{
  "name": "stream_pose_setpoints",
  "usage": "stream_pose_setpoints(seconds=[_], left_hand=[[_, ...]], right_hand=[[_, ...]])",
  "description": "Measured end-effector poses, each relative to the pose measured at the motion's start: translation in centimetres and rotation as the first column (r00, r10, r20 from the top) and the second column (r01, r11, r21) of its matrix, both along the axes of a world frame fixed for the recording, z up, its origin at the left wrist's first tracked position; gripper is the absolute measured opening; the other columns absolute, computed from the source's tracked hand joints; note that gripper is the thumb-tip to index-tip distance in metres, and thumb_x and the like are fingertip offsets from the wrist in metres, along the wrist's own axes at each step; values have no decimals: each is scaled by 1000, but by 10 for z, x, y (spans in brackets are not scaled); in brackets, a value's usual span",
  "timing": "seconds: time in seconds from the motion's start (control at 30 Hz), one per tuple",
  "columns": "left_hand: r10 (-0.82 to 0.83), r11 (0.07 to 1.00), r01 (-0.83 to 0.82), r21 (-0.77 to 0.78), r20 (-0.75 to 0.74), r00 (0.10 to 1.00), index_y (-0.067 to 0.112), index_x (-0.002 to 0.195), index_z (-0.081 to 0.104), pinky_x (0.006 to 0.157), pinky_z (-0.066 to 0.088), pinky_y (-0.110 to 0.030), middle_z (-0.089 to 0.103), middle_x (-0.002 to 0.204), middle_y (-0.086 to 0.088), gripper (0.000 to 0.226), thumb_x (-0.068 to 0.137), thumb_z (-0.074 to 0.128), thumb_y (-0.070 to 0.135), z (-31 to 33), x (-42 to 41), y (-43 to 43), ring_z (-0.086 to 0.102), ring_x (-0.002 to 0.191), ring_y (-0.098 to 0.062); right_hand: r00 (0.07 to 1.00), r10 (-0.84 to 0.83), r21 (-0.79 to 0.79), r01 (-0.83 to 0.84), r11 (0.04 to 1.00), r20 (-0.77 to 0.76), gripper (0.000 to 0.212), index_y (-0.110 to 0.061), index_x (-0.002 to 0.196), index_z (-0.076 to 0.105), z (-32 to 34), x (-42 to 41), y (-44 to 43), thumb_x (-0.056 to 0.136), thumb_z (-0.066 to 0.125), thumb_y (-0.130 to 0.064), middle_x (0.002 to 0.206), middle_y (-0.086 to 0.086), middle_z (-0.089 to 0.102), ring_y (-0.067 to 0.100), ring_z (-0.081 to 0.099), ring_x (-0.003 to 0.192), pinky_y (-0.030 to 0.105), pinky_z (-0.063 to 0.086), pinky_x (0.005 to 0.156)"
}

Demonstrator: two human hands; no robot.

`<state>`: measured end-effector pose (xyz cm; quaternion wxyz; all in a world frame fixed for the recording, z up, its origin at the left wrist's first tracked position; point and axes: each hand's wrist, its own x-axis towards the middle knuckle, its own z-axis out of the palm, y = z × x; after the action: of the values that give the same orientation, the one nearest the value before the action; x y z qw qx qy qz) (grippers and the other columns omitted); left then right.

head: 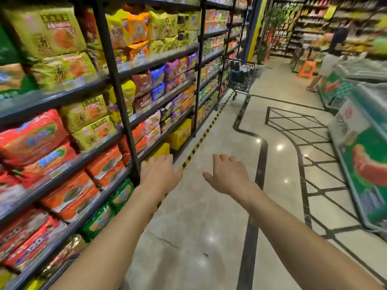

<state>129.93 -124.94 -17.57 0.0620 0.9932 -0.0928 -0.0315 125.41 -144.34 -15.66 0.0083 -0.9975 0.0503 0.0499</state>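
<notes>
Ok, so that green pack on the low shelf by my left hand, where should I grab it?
Probably its front end, coming straight in from the aisle. The green pack lies flat with that end facing out, and the shelf above leaves little room over it. Your left hand, open and nearest, could pinch it top and bottom and slide it out.

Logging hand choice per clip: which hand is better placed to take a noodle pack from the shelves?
Left, probably. The left hand is open beside the black shelf upright, close to the orange noodle packs. The right hand, also open, is out over the aisle floor, farther from them.
</notes>
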Motion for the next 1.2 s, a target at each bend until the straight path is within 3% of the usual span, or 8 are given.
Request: stream_pose_setpoints(seconds=[0.37,0.63,0.83,0.93,1.07,1.2], left_hand=[[23,999,-21,25,-53,998,22,145,51,115,39,-60,57,147,-5,56,101,52,56,-13,193,-89,52,135,-33],[201,979,-199,34,-108,974,25,117,59,110,45,-59,66,126,-4,38,100,54,59,-49,329,-165,60,121,-32],[290,957,-288,34,-132,948,24,118,59,107,47,-58,67,124,-4,43,99,50,62,-63,420,-217,61,117,-32],[329,944,-328,35,-145,933,23,122,59,106,47,-55,67,126,-5,44,100,49,60,-76,452,-230,61,118,-32],[413,910,-413,32,-159,897,24,111,58,97,50,-50,69,119,-4,36,99,53,57,-107,501,-228,63,112,-32],[487,871,-491,28,-190,853,22,118,58,99,45,-49,66,125,-6,39,100,53,56,-161,553,-207,60,118,-34]], right_hand=[[999,31,23,-30,999,-39,68,-14,154,35,-28,206,-85,105,42,-60,155,12,46,38,45,138,53,42,109],[977,186,47,-182,982,-100,66,-14,152,37,-67,373,-170,105,42,-59,154,14,46,38,46,138,52,43,110],[947,299,65,-293,954,-117,66,-12,151,38,-78,487,-225,104,43,-58,154,15,46,39,45,138,51,42,109],[928,345,61,-340,938,-138,63,-11,147,39,-88,531,-233,105,43,-57,152,16,47,40,45,137,52,42,108],[896,420,48,-418,907,-147,63,-13,149,38,-123,594,-226,105,42,-58,150,14,48,39,47,135,52,42,106],[846,501,27,-505,863,-184,67,-13,153,34,-175,664,-195,104,42,-59,152,14,46,39,45,138,52,42,107]])
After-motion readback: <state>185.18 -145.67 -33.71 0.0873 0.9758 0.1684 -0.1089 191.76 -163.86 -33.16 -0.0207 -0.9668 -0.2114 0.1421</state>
